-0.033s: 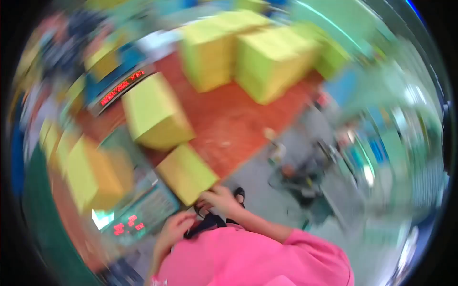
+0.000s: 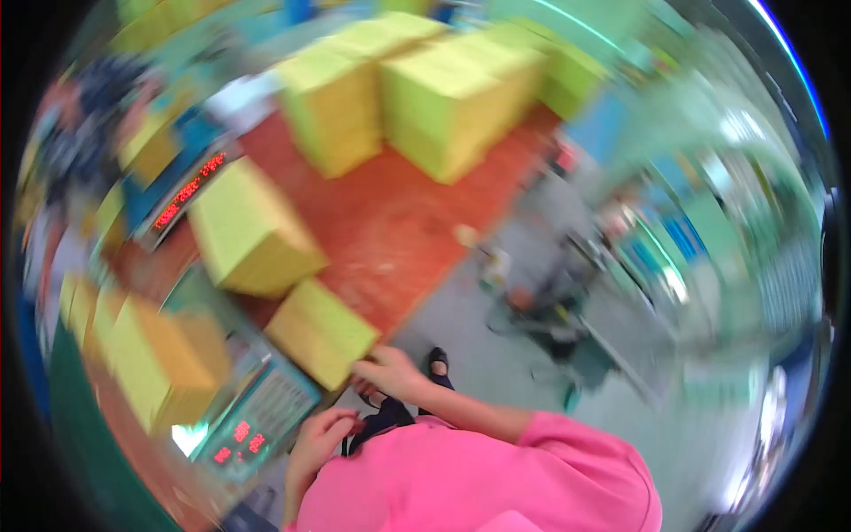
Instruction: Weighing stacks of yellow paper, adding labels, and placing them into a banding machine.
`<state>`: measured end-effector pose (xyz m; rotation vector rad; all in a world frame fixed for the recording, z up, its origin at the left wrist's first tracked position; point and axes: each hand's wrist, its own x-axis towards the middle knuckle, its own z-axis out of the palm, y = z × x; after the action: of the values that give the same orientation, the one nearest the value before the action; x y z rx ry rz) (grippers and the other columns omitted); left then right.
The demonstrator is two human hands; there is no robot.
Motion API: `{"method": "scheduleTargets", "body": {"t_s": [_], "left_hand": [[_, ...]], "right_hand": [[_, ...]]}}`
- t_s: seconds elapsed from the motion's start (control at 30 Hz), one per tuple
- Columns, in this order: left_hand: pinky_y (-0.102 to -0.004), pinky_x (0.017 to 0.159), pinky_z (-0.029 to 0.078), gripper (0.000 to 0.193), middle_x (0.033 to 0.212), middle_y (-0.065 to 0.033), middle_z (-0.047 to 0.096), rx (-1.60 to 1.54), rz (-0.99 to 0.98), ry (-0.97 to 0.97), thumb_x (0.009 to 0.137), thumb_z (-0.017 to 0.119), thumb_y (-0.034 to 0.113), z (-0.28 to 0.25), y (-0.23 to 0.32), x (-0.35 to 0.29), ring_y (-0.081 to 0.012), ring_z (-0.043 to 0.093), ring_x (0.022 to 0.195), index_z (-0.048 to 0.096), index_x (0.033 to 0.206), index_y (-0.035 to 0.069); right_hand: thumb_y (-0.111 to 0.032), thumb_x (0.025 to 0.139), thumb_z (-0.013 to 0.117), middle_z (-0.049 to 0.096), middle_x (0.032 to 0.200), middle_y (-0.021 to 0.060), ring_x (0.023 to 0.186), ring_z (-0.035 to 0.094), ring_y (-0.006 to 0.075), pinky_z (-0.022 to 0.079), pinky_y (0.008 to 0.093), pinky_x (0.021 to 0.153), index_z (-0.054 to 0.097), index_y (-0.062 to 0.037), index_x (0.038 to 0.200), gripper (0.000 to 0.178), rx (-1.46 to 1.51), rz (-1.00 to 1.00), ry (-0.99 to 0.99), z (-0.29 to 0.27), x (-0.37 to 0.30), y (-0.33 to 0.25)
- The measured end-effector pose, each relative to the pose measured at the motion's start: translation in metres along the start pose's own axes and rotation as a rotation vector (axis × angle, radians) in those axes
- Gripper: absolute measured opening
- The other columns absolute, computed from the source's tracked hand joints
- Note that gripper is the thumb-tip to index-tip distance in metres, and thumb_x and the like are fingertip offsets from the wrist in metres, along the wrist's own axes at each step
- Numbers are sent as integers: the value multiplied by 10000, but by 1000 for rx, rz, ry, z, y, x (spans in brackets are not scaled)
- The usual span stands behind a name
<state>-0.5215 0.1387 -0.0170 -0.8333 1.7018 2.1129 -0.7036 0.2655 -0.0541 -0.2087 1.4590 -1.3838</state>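
At the lower middle, my right hand [image 2: 390,374] is beside the near corner of a small yellow block-shaped stack [image 2: 322,333]. Its fingers curl down, and blur hides what they hold, if anything. My left hand [image 2: 319,438] is lower and to the left, fingers stretched loosely toward the right hand. Beside it lies a scale [image 2: 270,403] with a pale panel and lit red digits. A taller yellow stack [image 2: 253,226] stands just beyond the small one, on the red-orange table [image 2: 372,239].
Large yellow stacks [image 2: 461,102] stand at the table's far side. More yellow stacks [image 2: 146,359] are at the left, near another red-lit display [image 2: 188,191]. A person [image 2: 97,111] in dark patterned clothing is at the far left. Blurred dark equipment [image 2: 554,310] stands on the grey floor at the right.
The view has turned, so the table and stacks appear farther left. My hands stay close together near the small yellow stack, almost in the same place.
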Motion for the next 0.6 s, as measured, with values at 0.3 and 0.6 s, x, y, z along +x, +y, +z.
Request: {"method": "scheduleTargets", "body": {"t_s": [0.3, 0.6], "left_hand": [[-259, 747, 499, 215, 898, -61, 699, 314, 73, 18, 934, 629, 142, 77, 5, 1, -99, 620, 820, 661, 1066, -25], [-339, 806, 533, 355, 1017, -174, 696, 971, 216, -474, 916, 670, 250, 291, -17, 47, -248, 688, 929, 619, 1166, 3]], "right_hand": [[-297, 899, 603, 684, 830, 169, 788, 672, 356, 520, 433, 696, 638, -53, 924, 248, -630, -407, 126, -41, -75, 78], [-332, 878, 574, 704, 925, 163, 858, 670, 372, 532, 436, 768, 693, -82, 990, 299, -491, -129, 595, -192, -279, 209]]}}
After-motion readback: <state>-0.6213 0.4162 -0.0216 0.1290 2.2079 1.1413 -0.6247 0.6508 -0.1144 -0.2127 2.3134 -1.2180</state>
